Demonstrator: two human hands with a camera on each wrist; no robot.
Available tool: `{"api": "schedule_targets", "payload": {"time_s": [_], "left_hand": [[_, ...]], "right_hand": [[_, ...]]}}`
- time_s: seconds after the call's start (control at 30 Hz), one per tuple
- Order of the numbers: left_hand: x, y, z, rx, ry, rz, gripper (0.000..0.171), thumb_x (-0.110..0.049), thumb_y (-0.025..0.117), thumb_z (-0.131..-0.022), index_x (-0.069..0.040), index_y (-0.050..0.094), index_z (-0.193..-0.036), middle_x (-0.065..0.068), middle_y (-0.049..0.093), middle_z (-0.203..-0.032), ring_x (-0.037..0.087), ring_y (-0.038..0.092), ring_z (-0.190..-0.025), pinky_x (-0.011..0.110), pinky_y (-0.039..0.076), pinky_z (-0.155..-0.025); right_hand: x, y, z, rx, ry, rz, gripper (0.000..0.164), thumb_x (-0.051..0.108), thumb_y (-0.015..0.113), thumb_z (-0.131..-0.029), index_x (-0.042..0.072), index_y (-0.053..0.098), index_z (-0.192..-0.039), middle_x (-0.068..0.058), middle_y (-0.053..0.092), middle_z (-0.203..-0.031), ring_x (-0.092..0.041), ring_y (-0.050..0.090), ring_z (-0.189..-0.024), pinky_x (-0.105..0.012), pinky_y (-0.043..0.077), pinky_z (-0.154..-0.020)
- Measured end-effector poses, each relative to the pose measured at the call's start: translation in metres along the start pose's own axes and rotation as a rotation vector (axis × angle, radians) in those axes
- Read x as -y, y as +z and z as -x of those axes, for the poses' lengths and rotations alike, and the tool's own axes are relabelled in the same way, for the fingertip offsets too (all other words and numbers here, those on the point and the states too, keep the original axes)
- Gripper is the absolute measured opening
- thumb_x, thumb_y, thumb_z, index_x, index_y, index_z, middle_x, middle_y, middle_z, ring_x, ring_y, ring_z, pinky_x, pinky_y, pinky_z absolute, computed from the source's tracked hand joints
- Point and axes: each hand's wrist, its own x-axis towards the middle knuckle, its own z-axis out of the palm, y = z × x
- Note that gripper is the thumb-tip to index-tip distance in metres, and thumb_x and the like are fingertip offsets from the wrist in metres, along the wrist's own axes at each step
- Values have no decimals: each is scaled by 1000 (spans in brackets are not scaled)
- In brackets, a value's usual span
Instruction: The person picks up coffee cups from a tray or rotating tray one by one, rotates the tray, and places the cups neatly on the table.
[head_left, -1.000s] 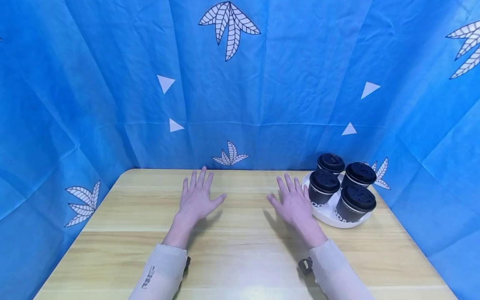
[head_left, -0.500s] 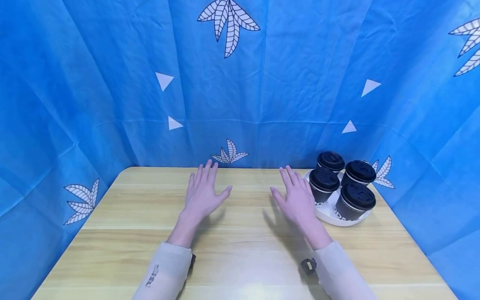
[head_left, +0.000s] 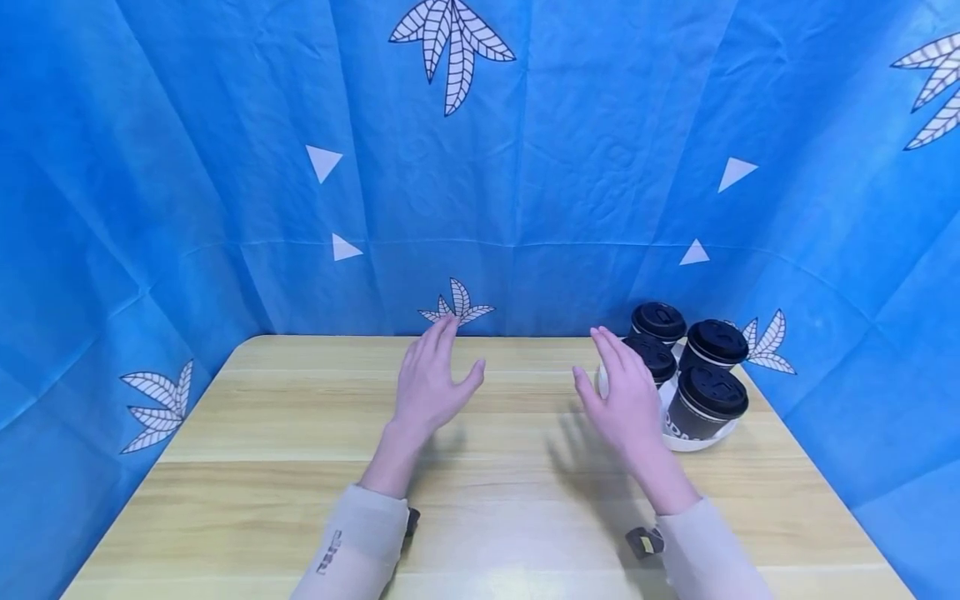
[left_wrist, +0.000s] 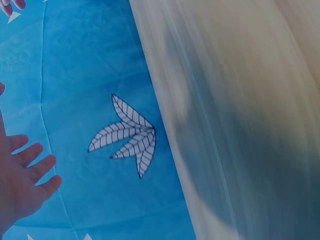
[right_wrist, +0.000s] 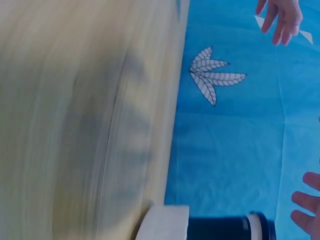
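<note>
The left hand [head_left: 433,379] and right hand [head_left: 624,400] hover empty, thumbs apart from fingers, seemingly in readiness; gripping the lidded cups [head_left: 705,406] on the white tray [head_left: 693,445], frame right, would call for reaching rightward.

Blue curtains [head_left: 585,150] (leaf-printed) make this table [head_left: 300,400] a booth [head_left: 150,208].

Four cups [head_left: 707,404] at the far right of the tabletop [head_left: 495,492]

The cups stand on one tray [head_left: 693,446], two behind two. The tray sits toward the back, near the right edge. The right hand [head_left: 628,404] is at the cups' left, partly in front of one; the left hand [head_left: 431,385] is well apart, farther left. Cloth [head_left: 480,175] hangs behind the tabletop and along both sides.
</note>
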Motion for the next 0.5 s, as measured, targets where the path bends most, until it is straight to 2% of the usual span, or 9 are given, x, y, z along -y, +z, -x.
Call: {"api": "schedule_targets", "payload": {"time_s": [0.13,0.23,0.37,0.5], "left_hand": [[-9,6,-1,-28,0,62,71,-47,58,-98,-10,44,-157,8,44,-160,32,43,-145,58,36,-118],[-16,12,-1,-59,7,126,65,-43,59,-98,-11,48,-154,8,49,-155,31,47,-142,57,40,-115],[-25,20,-1,-102,13,229,56,-35,60,-99,-11,54,-149,8,56,-147,29,54,-132,52,49,-105],[-34,30,-2,-111,-20,324,49,-29,61,-100,-11,57,-145,4,60,-138,23,58,-117,44,54,-90]], "right_hand": [[-10,-11,3,-154,-58,-36,52,30,67,-94,5,63,-140,-12,63,-143,-40,58,-129,-57,46,-105],[-17,-20,5,-248,-90,-44,50,31,64,-94,3,65,-137,-13,65,-139,-40,60,-125,-53,47,-104],[-26,-35,9,-308,-81,-44,51,33,61,-96,3,65,-137,-14,66,-138,-41,60,-124,-44,44,-110],[-39,-51,12,-358,-24,-53,49,28,64,-94,1,66,-136,-18,66,-136,-42,58,-125,-43,41,-113]]}}
